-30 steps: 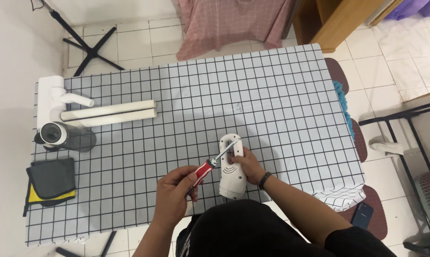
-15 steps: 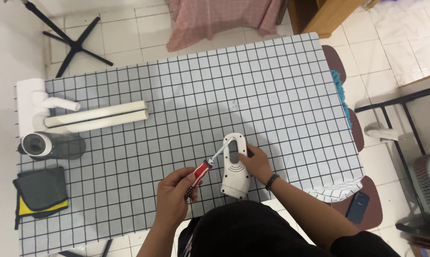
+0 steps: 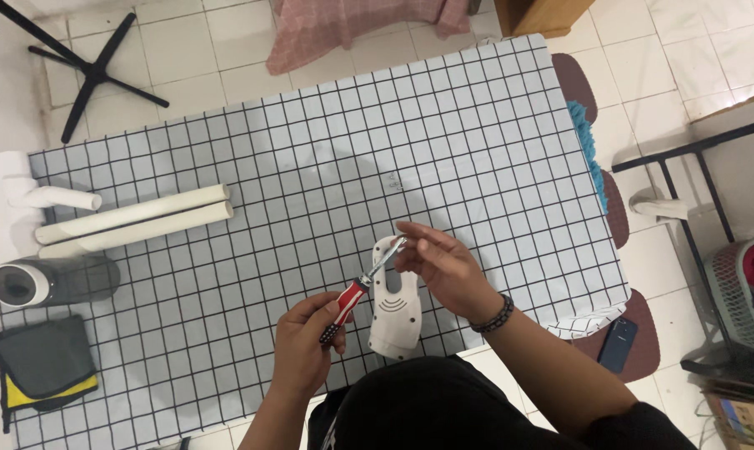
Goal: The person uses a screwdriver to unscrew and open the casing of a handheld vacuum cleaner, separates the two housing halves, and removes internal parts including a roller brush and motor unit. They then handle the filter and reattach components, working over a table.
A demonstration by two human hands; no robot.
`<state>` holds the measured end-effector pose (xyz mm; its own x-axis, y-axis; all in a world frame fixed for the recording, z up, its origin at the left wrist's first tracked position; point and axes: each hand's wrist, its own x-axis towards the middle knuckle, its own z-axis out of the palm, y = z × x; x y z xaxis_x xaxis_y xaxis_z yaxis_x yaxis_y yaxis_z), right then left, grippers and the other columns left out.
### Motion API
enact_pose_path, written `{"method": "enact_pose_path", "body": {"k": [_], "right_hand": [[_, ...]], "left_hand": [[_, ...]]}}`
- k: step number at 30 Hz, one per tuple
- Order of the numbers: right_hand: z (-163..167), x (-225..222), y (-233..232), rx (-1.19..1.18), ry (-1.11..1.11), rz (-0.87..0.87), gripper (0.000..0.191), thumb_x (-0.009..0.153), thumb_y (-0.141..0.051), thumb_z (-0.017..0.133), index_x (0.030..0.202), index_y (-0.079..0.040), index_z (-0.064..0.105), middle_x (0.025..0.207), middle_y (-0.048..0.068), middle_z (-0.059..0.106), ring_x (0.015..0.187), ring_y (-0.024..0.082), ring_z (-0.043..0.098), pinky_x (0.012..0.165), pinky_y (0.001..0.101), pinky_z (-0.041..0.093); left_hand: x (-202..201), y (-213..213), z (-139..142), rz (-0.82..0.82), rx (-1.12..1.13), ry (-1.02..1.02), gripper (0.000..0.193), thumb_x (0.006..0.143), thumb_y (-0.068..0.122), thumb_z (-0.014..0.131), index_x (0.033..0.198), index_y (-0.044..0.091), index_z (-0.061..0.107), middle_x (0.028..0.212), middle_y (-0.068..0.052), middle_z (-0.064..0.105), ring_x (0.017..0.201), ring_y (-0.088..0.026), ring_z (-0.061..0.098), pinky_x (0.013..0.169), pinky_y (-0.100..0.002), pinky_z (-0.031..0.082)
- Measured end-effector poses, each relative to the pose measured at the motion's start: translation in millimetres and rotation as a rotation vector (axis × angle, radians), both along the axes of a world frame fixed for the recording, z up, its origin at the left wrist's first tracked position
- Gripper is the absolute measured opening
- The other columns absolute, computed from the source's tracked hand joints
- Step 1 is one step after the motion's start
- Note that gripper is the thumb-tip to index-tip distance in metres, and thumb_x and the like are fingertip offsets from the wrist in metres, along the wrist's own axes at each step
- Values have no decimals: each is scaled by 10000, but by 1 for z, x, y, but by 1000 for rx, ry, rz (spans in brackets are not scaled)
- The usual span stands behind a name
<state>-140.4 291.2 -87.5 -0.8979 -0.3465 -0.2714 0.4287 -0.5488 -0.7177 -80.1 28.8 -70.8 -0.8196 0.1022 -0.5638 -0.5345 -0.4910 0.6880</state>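
Note:
My left hand [image 3: 302, 346] grips the red and black handle of a screwdriver [image 3: 356, 293]. Its metal shaft points up and right, with the tip over the top end of a white plastic handle-shaped housing [image 3: 395, 312] that lies on the checked tablecloth [image 3: 310, 167]. My right hand [image 3: 439, 262] hovers at the top right of the housing, fingertips pinched near the screwdriver tip. Whether the fingers hold a small part is too small to tell. A dark beaded bracelet sits on my right wrist.
Two white tubes [image 3: 135, 218] lie at the table's left, beside a white floor head [image 3: 10, 208], a grey canister [image 3: 52, 282] and a dark pouch with yellow trim [image 3: 43, 371]. A tripod base [image 3: 93, 71], pink cloth [image 3: 352, 25], a phone [image 3: 614, 343] and a basket [image 3: 739, 292] are on the floor.
The view has shifted slightly. My right hand has lifted off the housing's side and moved up to the screwdriver tip. My left hand keeps hold of the screwdriver.

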Motion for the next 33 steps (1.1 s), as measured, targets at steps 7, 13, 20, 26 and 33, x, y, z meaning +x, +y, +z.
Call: {"method": "enact_pose_path", "body": {"k": [7, 13, 20, 26, 33], "right_hand": [[4, -19, -7, 55, -2, -25, 291, 1020, -103, 621, 1282, 22, 645, 1098, 116, 735, 962, 198, 698, 907, 385, 575], [-19, -28, -14, 316, -85, -142, 182, 958, -94, 713, 1084, 36, 727, 967, 111, 736, 856, 185, 700, 833, 350, 586], [-27, -51, -12, 878, 71, -263, 162, 926, -135, 736, 1032, -20, 778, 923, 45, 749, 827, 108, 672, 756, 246, 563], [-82, -123, -1, 1247, 168, -160, 201, 964, -184, 701, 1112, -69, 773, 927, 84, 777, 817, 144, 727, 741, 266, 570], [-130, -148, -5, 1445, 457, -89, 121, 970, -123, 692, 1062, -57, 735, 975, 107, 742, 897, 288, 704, 792, 381, 570]], "left_hand": [[-14, 7, 0, -36, -118, -45, 318, 898, 145, 666, 1107, -90, 713, 800, -153, 715, 531, -148, 568, 475, -301, 478], [-25, 3, -15, -80, -195, -80, 312, 906, 151, 671, 1112, -78, 721, 801, -145, 715, 550, -143, 574, 491, -298, 485], [-30, 6, -42, 19, -15, -110, 299, 927, 135, 649, 1123, -85, 701, 823, -141, 707, 575, -155, 584, 514, -306, 482], [-39, -1, -51, 55, -10, -96, 302, 933, 126, 648, 1134, -96, 694, 825, -150, 712, 579, -154, 579, 514, -308, 480], [-40, -4, -56, 86, -62, -165, 292, 922, 123, 648, 1120, -85, 693, 818, -148, 712, 560, -160, 585, 492, -318, 481]]}}
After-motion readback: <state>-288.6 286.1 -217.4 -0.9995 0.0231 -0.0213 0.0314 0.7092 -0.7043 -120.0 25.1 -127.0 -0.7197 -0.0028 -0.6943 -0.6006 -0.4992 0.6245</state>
